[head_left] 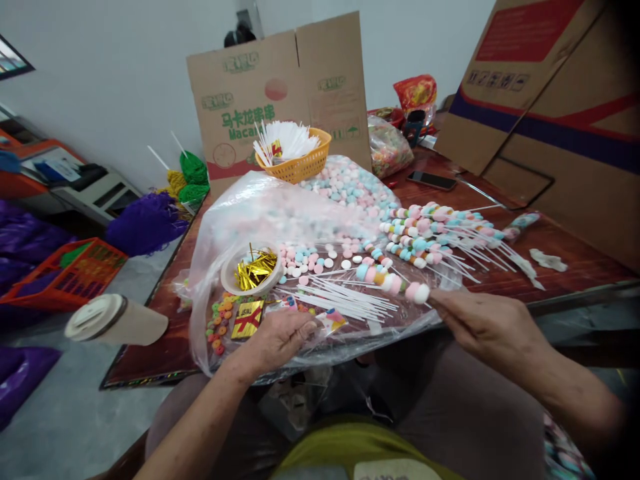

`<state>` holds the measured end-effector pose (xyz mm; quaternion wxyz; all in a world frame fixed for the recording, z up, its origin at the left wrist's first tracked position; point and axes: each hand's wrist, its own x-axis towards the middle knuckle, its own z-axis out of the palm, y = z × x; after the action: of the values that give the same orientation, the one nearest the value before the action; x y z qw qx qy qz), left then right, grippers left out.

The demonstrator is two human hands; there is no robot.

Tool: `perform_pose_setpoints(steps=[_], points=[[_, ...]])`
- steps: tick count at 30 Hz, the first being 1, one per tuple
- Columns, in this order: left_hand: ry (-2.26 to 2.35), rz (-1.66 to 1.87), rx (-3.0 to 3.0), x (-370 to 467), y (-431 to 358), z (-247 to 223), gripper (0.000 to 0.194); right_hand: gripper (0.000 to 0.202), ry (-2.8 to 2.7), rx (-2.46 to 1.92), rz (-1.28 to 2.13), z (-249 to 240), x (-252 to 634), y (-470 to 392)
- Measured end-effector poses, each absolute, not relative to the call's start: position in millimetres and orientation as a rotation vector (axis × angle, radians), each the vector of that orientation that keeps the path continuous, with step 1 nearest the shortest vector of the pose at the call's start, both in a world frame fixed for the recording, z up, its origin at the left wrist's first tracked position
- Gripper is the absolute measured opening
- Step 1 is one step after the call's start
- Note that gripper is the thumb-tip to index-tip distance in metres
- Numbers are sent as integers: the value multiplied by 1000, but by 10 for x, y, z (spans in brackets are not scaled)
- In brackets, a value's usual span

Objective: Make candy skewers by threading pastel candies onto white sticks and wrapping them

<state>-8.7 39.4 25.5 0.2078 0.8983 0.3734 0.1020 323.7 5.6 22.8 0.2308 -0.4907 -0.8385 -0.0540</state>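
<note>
My right hand [493, 330] is closed on the stick end of a marshmallow skewer [395, 283]. Pink, white and blue sweets are threaded along it, and its tip points left. My left hand [280, 340] pinches a small see-through plastic bag with a colourful print [333, 320], which lies apart from the skewer. Beneath the skewer, a bundle of white sticks [345, 299] rests on the plastic sheet. Near my left hand are a pack of gold twist ties [249, 320], orange and green ring sweets [217, 330] and a white bowl [229, 275] of loose gold ties [257, 269].
Finished-looking skewers [440, 230] are piled at right. Loose marshmallows [345, 187] spill from a large plastic bag [240, 207]. Behind stand a yellow basket [305, 167] of white sticks and cardboard boxes [280, 87]. A lidded cup [120, 320] leans at left; a phone [431, 180] lies farther back.
</note>
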Motion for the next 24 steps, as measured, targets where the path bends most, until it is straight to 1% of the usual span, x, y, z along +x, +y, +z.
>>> perform_pose_setpoints(steps=[3, 6, 11, 14, 16, 18, 20, 24], points=[[1068, 276, 2402, -95, 368, 260, 40, 18, -2229, -1215, -259, 241, 3226, 24], [1058, 282, 2324, -88, 355, 277, 40, 15, -2262, -1080, -246, 203, 3116, -7], [1134, 330, 2159, -69, 361, 304, 44, 18, -2361, -1051, -386, 78, 3007, -42], [1236, 248, 2213, -33, 357, 308, 44, 22, -2424, -989, -496, 50, 3033, -49], [1247, 167, 2324, 8, 348, 304, 42, 23, -2489, -917, -499, 60, 3049, -41], [1219, 88, 2435, 47, 341, 297, 40, 23, -2511, -891, -456, 82, 3054, -25], [1172, 51, 2513, 67, 343, 291, 38, 23, -2522, -951, -329, 105, 3053, -8], [1079, 39, 2564, 37, 358, 285, 36, 21, -2535, -1112, 180, 120, 3067, 7]])
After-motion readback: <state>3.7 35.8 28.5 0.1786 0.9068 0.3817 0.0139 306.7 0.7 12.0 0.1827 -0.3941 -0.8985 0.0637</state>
